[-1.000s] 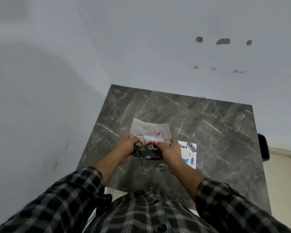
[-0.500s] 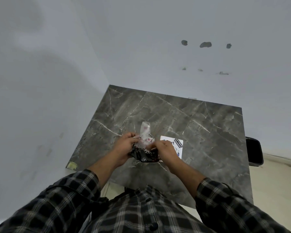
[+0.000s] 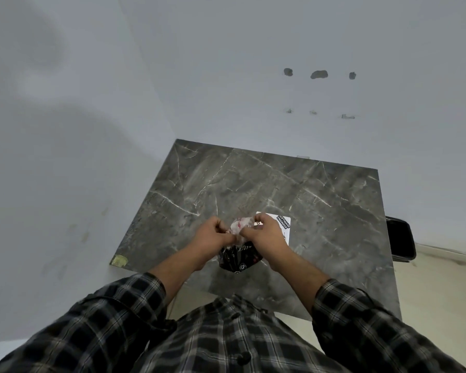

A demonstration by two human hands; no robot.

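A clear plastic bag (image 3: 238,228) with black printed contents at its bottom (image 3: 237,258) hangs just above the grey marble table (image 3: 293,189). My left hand (image 3: 213,234) pinches the bunched top of the bag from the left. From the right, my right hand (image 3: 264,232) grips the same crumpled top. The bag's upper part is scrunched between both hands, and the dark lower part hangs below them. A white printed card (image 3: 285,226) lies flat on the table behind my right hand, partly hidden by it.
The table stands in a corner, with white walls on the left and behind. A black bin (image 3: 400,239) sits on the floor beyond the table's right edge. A small yellowish tag (image 3: 119,261) marks the table's front left corner.
The bag's flat clear top has been bunched together between my hands. Both hands have lifted it, so the dark bottom now hangs below them.
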